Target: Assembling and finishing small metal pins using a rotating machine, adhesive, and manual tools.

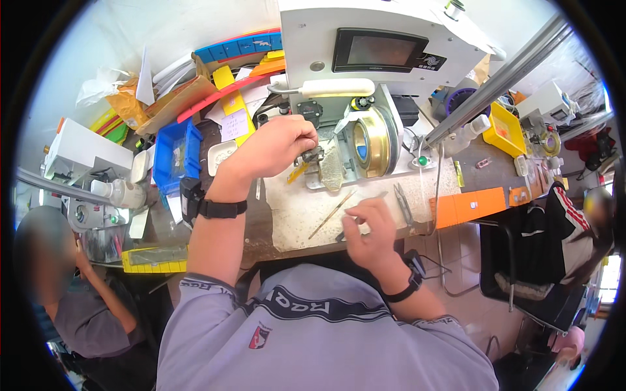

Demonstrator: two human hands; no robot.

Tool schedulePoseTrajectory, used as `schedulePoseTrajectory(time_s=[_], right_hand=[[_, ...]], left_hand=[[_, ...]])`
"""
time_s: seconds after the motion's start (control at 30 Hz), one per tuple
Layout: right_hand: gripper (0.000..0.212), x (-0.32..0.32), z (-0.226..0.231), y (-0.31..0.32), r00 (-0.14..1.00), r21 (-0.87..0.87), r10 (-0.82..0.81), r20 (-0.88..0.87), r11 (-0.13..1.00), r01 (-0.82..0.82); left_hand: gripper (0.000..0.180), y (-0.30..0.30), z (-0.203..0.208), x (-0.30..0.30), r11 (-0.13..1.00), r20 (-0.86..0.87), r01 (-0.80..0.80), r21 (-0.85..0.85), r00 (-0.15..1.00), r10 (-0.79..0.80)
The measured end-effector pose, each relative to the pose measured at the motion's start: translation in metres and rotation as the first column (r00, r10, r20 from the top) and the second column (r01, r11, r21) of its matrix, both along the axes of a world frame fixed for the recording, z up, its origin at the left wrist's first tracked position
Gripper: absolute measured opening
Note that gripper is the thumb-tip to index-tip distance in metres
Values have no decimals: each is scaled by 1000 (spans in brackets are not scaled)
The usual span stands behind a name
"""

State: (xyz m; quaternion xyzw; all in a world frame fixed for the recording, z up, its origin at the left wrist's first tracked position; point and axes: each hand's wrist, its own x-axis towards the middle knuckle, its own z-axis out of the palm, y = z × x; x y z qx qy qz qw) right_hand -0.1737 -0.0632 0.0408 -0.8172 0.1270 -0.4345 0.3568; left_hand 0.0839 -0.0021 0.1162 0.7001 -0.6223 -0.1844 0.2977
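My left hand [277,146] reaches to the machine, its fingers pinched together just above a small metal fixture [310,156]. Whatever lies between those fingertips is hidden. Beside the fixture is a brass-coloured wheel [369,148] on the grinding machine [368,42]. My right hand [370,231] hovers over the near edge of the stained paper sheet [293,225], fingers curled and slightly blurred. A dark tip shows by its thumb, too small to name. A thin brown stick [331,214] lies left of this hand, and metal tweezers [403,205] lie to its right.
A blue bin [177,156] and a small white dish [222,156] stand left. An orange strip [471,207] lies along the right front edge. A metal post [495,81] slants up at the right. Another person [91,313] sits at the left.
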Motion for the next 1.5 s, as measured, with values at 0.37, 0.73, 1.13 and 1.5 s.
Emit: schedulePoseTrajectory(time_s=[0.37, 0.73, 1.13, 1.5], right_hand=[[18, 69, 12, 7, 985, 948, 75, 154, 269, -169], [8, 80, 21, 5, 920, 914, 4, 393, -110, -390], [14, 99, -3, -4, 979, 969, -89, 183, -151, -195], [16, 132, 21, -15, 976, 976, -145, 161, -123, -179]], left_hand=[[5, 17, -25, -27, 960, -257, -157, -233, 962, 95], [11, 29, -36, -49, 901, 19, -161, -403, 983, 184], [13, 5, -26, -1, 927, 63, -151, -343, 981, 183], [10, -33, -17, 25, 957, 76, 238, -168, 971, -228]])
